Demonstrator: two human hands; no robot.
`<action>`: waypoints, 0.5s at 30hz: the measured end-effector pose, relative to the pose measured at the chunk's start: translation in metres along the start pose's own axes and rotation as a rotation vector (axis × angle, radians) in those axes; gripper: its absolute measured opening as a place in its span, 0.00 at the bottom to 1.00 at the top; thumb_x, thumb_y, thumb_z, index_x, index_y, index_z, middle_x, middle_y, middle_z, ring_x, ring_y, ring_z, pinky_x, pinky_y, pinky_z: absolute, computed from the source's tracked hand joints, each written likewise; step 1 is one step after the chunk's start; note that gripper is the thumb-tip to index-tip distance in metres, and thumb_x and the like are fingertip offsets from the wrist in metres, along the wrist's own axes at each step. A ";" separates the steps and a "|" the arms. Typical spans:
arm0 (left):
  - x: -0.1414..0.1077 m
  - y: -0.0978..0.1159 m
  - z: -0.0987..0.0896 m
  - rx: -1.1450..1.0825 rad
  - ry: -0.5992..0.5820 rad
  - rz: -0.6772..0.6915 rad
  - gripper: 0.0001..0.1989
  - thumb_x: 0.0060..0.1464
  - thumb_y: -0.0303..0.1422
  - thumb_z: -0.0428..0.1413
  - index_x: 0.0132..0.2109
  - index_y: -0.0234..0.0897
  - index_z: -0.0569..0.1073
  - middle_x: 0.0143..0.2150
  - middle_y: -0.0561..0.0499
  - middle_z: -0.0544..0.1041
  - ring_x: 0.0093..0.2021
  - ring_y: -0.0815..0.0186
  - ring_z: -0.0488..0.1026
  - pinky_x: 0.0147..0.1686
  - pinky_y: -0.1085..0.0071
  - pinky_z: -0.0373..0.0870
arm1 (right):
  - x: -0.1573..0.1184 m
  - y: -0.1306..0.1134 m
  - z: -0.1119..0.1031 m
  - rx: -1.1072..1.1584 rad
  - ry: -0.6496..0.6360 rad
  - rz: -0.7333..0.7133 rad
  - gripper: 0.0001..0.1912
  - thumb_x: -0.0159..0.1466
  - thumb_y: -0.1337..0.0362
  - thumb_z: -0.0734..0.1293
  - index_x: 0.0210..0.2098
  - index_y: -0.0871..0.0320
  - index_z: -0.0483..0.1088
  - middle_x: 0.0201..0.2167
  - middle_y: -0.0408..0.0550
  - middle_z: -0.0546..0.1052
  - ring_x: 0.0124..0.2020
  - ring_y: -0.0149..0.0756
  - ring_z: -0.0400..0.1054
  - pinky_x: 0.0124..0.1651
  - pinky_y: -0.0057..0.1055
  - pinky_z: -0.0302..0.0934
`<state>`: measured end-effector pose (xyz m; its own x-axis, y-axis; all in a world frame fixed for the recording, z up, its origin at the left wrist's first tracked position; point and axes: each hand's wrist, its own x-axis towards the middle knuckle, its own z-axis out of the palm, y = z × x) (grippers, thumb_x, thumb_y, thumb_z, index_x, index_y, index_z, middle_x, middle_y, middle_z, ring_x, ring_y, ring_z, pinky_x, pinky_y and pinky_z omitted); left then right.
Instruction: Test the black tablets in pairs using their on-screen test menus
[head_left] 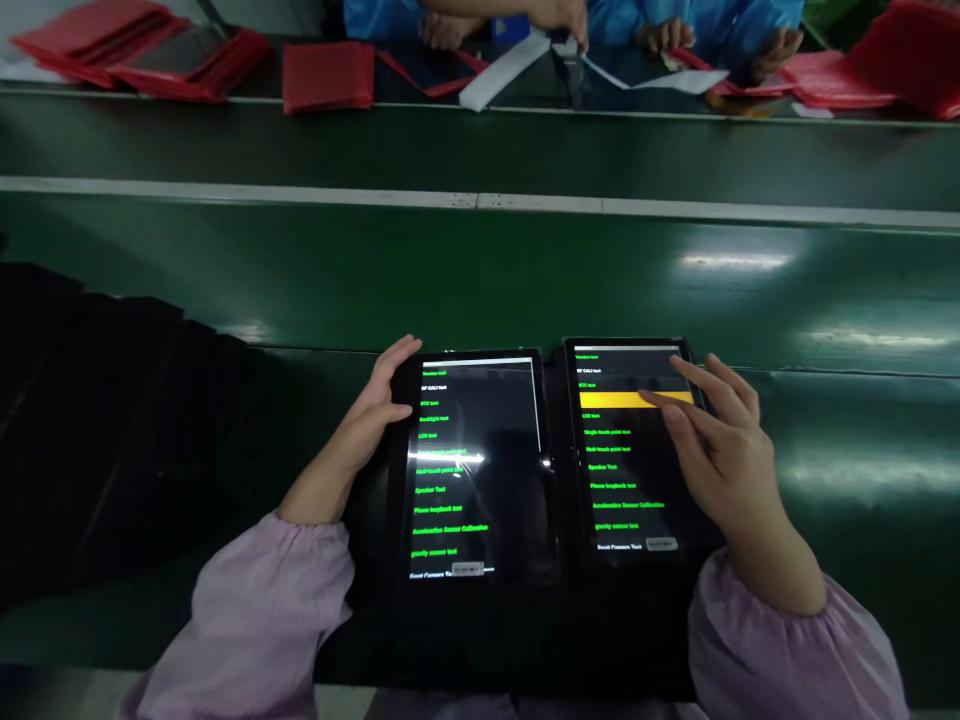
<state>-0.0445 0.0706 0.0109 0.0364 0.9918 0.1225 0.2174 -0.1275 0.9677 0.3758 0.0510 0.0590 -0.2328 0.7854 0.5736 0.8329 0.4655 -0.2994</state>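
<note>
Two black tablets lie side by side on a dark surface, their screens lit with lists of mostly green test names. My left hand (375, 410) rests along the left edge of the left tablet (487, 510), thumb and forefinger apart and its other fingers partly hidden. Over the right tablet (630, 475) is my right hand (720, 430), fingers spread and holding nothing. Its forefinger points down at a yellow highlighted row (611, 400) and appears to touch it. Small pale labels (468, 569) sit near the bottom of both screens.
Dark black items (97, 430) are stacked at the left. Beyond the green bench (480, 270), a pale rail (300, 192) crosses the view. Red packets (328, 77) lie on the far bench, where co-workers' hands (559, 15) and blue sleeves are visible.
</note>
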 end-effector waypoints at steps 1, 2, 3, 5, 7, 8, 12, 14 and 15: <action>-0.001 0.000 -0.001 -0.003 -0.017 -0.002 0.40 0.47 0.42 0.67 0.70 0.49 0.74 0.80 0.45 0.63 0.83 0.40 0.49 0.79 0.43 0.51 | 0.000 0.001 -0.001 0.003 0.018 0.012 0.19 0.80 0.57 0.61 0.52 0.48 0.86 0.64 0.52 0.81 0.72 0.58 0.68 0.69 0.66 0.67; -0.002 0.001 -0.001 0.006 -0.016 0.000 0.40 0.48 0.42 0.67 0.70 0.50 0.74 0.81 0.44 0.63 0.83 0.41 0.48 0.79 0.43 0.51 | 0.001 0.002 -0.001 0.003 0.028 0.026 0.19 0.80 0.57 0.62 0.51 0.49 0.86 0.63 0.52 0.81 0.70 0.58 0.70 0.69 0.65 0.68; -0.003 0.003 0.000 0.026 -0.010 0.007 0.40 0.49 0.43 0.68 0.70 0.51 0.73 0.81 0.44 0.62 0.84 0.41 0.48 0.79 0.44 0.52 | 0.002 0.004 -0.002 0.002 0.034 0.039 0.19 0.80 0.57 0.62 0.51 0.49 0.86 0.62 0.52 0.82 0.69 0.57 0.71 0.68 0.65 0.69; -0.003 0.005 0.004 0.082 0.000 0.027 0.39 0.50 0.44 0.69 0.70 0.51 0.73 0.80 0.42 0.62 0.83 0.41 0.48 0.79 0.42 0.52 | 0.004 0.006 -0.005 0.003 0.041 0.057 0.19 0.80 0.57 0.62 0.50 0.49 0.86 0.61 0.52 0.83 0.68 0.56 0.73 0.66 0.63 0.72; -0.001 0.006 0.008 0.089 0.006 0.037 0.41 0.50 0.46 0.70 0.70 0.50 0.72 0.80 0.41 0.62 0.83 0.41 0.49 0.79 0.41 0.50 | 0.007 0.010 -0.011 0.003 0.083 0.070 0.19 0.79 0.56 0.62 0.49 0.50 0.86 0.59 0.53 0.84 0.65 0.57 0.76 0.63 0.60 0.74; 0.001 0.005 0.010 0.052 0.021 0.032 0.42 0.48 0.47 0.71 0.69 0.49 0.73 0.80 0.40 0.63 0.83 0.41 0.49 0.79 0.41 0.49 | 0.008 0.012 -0.014 0.002 0.114 0.089 0.20 0.79 0.55 0.62 0.49 0.50 0.87 0.57 0.54 0.85 0.64 0.57 0.77 0.62 0.59 0.75; -0.003 0.008 0.012 -0.200 0.251 -0.036 0.40 0.41 0.49 0.72 0.62 0.46 0.77 0.75 0.39 0.71 0.80 0.41 0.60 0.76 0.43 0.58 | 0.007 0.022 -0.031 -0.004 0.221 0.255 0.22 0.77 0.48 0.62 0.47 0.48 0.88 0.53 0.55 0.87 0.53 0.56 0.83 0.50 0.54 0.77; -0.018 0.016 0.006 -0.210 0.371 -0.036 0.32 0.48 0.50 0.69 0.58 0.44 0.79 0.69 0.37 0.77 0.73 0.42 0.70 0.71 0.43 0.68 | 0.003 0.027 -0.036 0.002 0.225 0.322 0.22 0.76 0.45 0.63 0.46 0.45 0.87 0.52 0.54 0.87 0.35 0.48 0.82 0.33 0.47 0.73; -0.030 0.023 0.001 -0.192 0.418 -0.031 0.29 0.52 0.50 0.67 0.58 0.43 0.79 0.66 0.36 0.80 0.69 0.42 0.76 0.67 0.43 0.72 | 0.001 0.030 -0.036 0.017 0.167 0.320 0.22 0.75 0.43 0.63 0.49 0.44 0.86 0.55 0.54 0.86 0.27 0.42 0.77 0.25 0.44 0.67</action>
<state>-0.0401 0.0377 0.0290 -0.3723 0.9186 0.1325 0.0256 -0.1326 0.9908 0.4185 0.0505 0.0781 0.1250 0.8158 0.5647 0.8415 0.2143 -0.4959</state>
